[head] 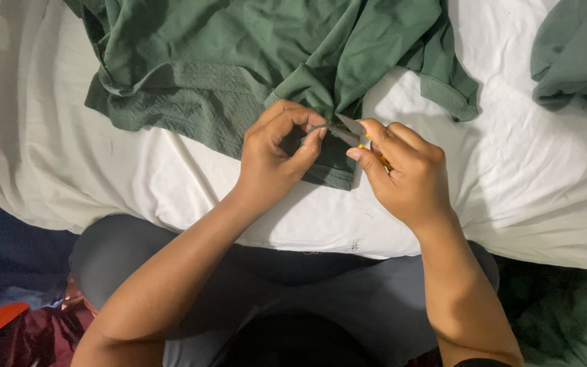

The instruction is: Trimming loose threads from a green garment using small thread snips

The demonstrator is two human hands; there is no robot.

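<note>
From your head camera, your left hand [272, 158] pinches a fold of the green garment [266, 64], fingers together on the cloth near its hem. Your right hand [405, 173] is closed around a small yellow-handled cutter [356, 130], its metal blade touching the pinched fabric. The garment lies crumpled on the white sheet [524, 183]. A second green cloth [579, 54] sits at the upper right, well apart.

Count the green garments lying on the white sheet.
2: one green garment at top centre, its edge pinched by the left hand beside the thread snips; another at the top right corner, partly cut off.
</note>
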